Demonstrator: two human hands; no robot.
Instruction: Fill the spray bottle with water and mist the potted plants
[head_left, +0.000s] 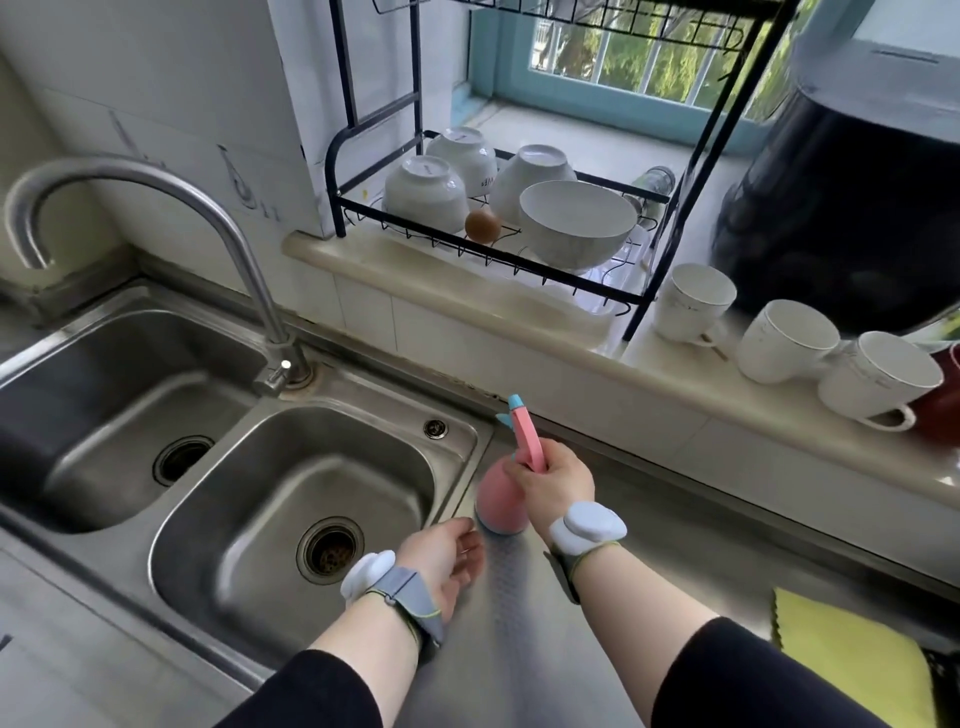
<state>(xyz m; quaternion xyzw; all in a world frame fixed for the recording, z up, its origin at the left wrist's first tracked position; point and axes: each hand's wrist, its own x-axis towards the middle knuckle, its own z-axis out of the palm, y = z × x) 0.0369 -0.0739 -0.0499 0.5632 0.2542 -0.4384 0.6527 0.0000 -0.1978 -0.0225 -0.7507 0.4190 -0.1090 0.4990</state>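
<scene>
A pink spray bottle (496, 499) with a blue nozzle tip stands on the steel counter just right of the double sink (467, 441). My right hand (558, 480) grips its pink spray head from the right, near the neck. A short way in front of the bottle's base, my left hand (441, 556) hovers with relaxed, spread fingers and holds nothing. The curved steel tap (228, 234) rises behind the sink, between the two basins. No potted plants are in view.
A black dish rack (343, 156) with white bowls and an egg (483, 226) stands on the ledge behind. White mugs (784, 340) line the ledge at right, beside a dark appliance (841, 208). A yellow cloth (852, 660) lies at the counter's right front.
</scene>
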